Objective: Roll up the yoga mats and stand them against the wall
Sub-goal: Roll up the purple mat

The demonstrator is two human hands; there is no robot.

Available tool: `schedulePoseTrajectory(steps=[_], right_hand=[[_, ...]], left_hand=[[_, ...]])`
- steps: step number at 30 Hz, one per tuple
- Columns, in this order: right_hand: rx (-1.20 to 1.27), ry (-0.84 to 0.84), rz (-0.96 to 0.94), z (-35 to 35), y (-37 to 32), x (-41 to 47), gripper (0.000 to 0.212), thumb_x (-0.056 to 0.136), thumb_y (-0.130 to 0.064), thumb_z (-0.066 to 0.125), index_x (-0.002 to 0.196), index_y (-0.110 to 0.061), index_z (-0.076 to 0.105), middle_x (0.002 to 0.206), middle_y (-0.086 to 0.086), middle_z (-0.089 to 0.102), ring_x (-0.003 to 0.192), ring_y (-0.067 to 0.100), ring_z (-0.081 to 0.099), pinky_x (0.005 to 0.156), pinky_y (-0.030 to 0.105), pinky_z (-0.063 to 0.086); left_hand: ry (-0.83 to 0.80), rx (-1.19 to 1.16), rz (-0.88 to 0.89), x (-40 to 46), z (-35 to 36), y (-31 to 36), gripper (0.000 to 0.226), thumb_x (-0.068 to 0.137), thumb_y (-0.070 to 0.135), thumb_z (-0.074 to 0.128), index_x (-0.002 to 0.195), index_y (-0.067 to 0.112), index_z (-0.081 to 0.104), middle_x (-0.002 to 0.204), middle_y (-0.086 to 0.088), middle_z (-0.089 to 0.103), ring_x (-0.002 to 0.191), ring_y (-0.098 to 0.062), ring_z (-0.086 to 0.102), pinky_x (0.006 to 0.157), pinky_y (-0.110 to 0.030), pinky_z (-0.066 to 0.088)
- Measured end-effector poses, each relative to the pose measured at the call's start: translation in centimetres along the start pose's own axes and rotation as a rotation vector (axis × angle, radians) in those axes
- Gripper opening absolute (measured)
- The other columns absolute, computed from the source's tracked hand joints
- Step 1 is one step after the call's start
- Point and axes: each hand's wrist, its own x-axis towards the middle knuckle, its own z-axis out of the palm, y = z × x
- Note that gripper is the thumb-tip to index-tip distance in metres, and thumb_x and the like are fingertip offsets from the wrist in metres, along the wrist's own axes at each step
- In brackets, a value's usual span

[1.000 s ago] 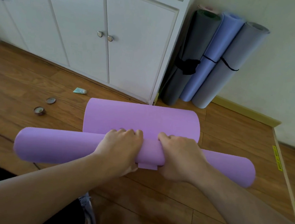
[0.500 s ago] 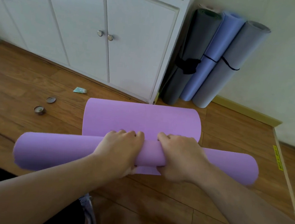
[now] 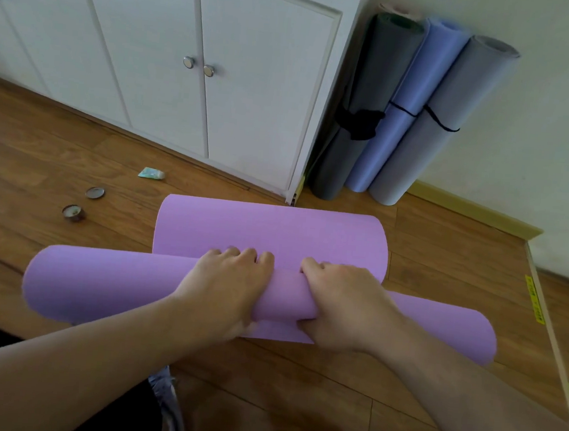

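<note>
- Both hands clamped over top of rolled section: left hand (image 3: 226, 289) and right hand (image 3: 341, 302) side by side at mid-length, fingers curled over far side of roll, thumbs tucked under near side; narrow gap between the two.
- Lilac foam yoga mat (image 3: 271, 234) on wooden plank floor (image 3: 444, 257), partly rolled; thick roll lying crosswise near the body, short flat tail reaching toward cupboard base.
- Handling, judged: light, soft, springy foam; likely to spring open if pressure drops. Matte surface, grip probably good, no slipperiness apparent. Not fragile, though pinching could dent it.
- Hold points, judged: central grip fine for rolling, but ends unguided; roll ends looking slightly uneven, risk of telescoping. Wider hand spacing advisable for last turns. For lifting, one hand round mid-roll over loose edge, other under lower end.
- Progress, judged: rolling nearly complete; standing against wall not yet done.
- Three rolled mats upright in corner, leaning on cream wall (image 3: 542, 117): dark grey mat (image 3: 362, 95), blue mat (image 3: 403, 98), light grey mat (image 3: 435, 125), each with black tie.
- White two-door cupboard (image 3: 252, 92) just left of those.
- Small round tin (image 3: 74, 212), its lid (image 3: 95, 193) and pale green packet (image 3: 151, 173) on floor to left, well apart from mat.
</note>
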Motion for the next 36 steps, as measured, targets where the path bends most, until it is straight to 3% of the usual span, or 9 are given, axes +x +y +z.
schedulePoseTrajectory(steps=[6,10,15,18,23,26,30,33,36], right_hand=[[-0.077,0.063,-0.037,0.1,-0.2,-0.2,0.087,0.072,-0.053,0.084,0.138,-0.026,0.035,0.130,0.000,0.054,0.114,0.028,0.057,0.087,0.041,0.045],[-0.098,0.060,-0.033,0.3,-0.4,-0.1,0.066,0.084,-0.043,0.075,0.134,-0.021,0.037,0.123,0.002,0.060,0.111,0.030,0.061,0.077,0.040,0.043],[0.027,0.009,0.004,-0.5,0.3,0.0,0.044,0.084,-0.041,0.068,0.114,-0.024,0.040,0.105,0.002,0.063,0.094,0.030,0.065,0.067,0.038,0.045],[0.053,-0.013,0.007,-0.3,0.3,-0.1,0.048,0.082,-0.043,0.071,0.114,-0.026,0.040,0.105,0.001,0.063,0.094,0.030,0.065,0.072,0.040,0.053],[-0.042,0.015,-0.025,0.1,-0.3,-0.2,0.085,0.074,-0.051,0.085,0.139,-0.025,0.036,0.130,-0.001,0.057,0.116,0.028,0.059,0.086,0.041,0.047],[-0.077,0.019,-0.017,0.3,-0.7,0.0,0.070,0.084,-0.046,0.079,0.135,-0.021,0.037,0.125,0.003,0.060,0.113,0.032,0.062,0.077,0.040,0.042],[-0.018,-0.013,0.008,-0.2,-0.4,0.1,0.046,0.090,-0.041,0.073,0.113,-0.023,0.038,0.115,0.005,0.065,0.104,0.034,0.065,0.070,0.037,0.036],[0.027,-0.051,0.017,-0.5,-0.1,0.1,0.049,0.088,-0.043,0.076,0.108,-0.025,0.034,0.114,0.006,0.065,0.104,0.033,0.065,0.070,0.037,0.038],[0.032,-0.024,0.010,-0.5,-0.1,-0.2,0.067,0.082,-0.048,0.080,0.127,-0.024,0.038,0.124,0.002,0.061,0.111,0.031,0.063,0.077,0.038,0.046]], left_hand=[[-0.140,-0.137,-0.061,0.8,-0.7,-1.2,0.048,0.071,0.051,0.075,0.100,0.028,0.046,0.106,0.003,0.066,0.098,-0.026,0.067,0.067,-0.032,0.042],[-0.165,-0.171,-0.038,0.8,-0.9,-1.2,0.046,0.070,0.053,0.073,0.105,0.028,0.055,0.105,0.004,0.067,0.100,-0.024,0.066,0.068,-0.033,0.045],[0.025,-0.058,0.034,0.1,-0.3,-0.6,0.056,0.074,0.053,0.071,0.117,0.023,0.051,0.111,0.003,0.063,0.104,-0.027,0.065,0.076,-0.036,0.044],[-0.025,-0.011,0.007,0.4,-0.3,-0.3,0.054,0.080,0.053,0.069,0.119,0.023,0.046,0.117,0.003,0.063,0.109,-0.026,0.065,0.074,-0.034,0.038],[-0.149,-0.116,-0.033,1.1,-0.8,-1.3,0.045,0.072,0.053,0.074,0.105,0.029,0.055,0.105,0.001,0.068,0.098,-0.026,0.067,0.067,-0.033,0.040],[-0.177,-0.164,-0.019,0.9,-0.7,-1.5,0.049,0.070,0.055,0.074,0.107,0.030,0.054,0.103,0.003,0.066,0.098,-0.024,0.066,0.067,-0.034,0.042],[-0.047,-0.091,0.032,0.3,-0.4,-1.0,0.057,0.074,0.055,0.071,0.118,0.026,0.050,0.113,0.005,0.061,0.104,-0.025,0.064,0.074,-0.035,0.043],[-0.010,-0.030,0.031,0.3,-0.5,-0.6,0.058,0.078,0.056,0.072,0.120,0.023,0.048,0.117,0.002,0.060,0.108,-0.026,0.063,0.075,-0.034,0.040],[-0.077,-0.087,-0.003,0.8,-0.5,-0.7,0.051,0.082,0.053,0.071,0.118,0.025,0.050,0.118,0.004,0.063,0.111,-0.025,0.063,0.075,-0.034,0.042]])
